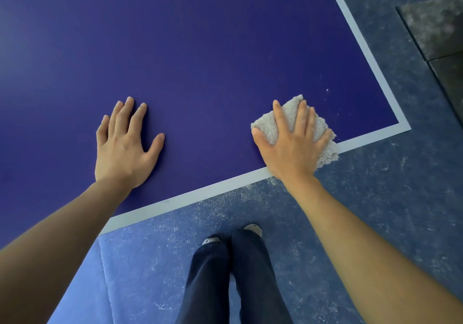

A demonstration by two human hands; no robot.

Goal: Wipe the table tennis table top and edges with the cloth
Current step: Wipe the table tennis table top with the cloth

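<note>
Beige cloth lies pressed under the flat-fingered right hand at the table edge; left hand rests splayed.

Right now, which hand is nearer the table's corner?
Right. The right hand presses the cloth on the near edge line, just left of the table corner; the left hand lies flat on the blue top, much farther left.

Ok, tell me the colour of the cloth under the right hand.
The cloth is off-white, a pale cream terry; the head view shows it best.
</note>
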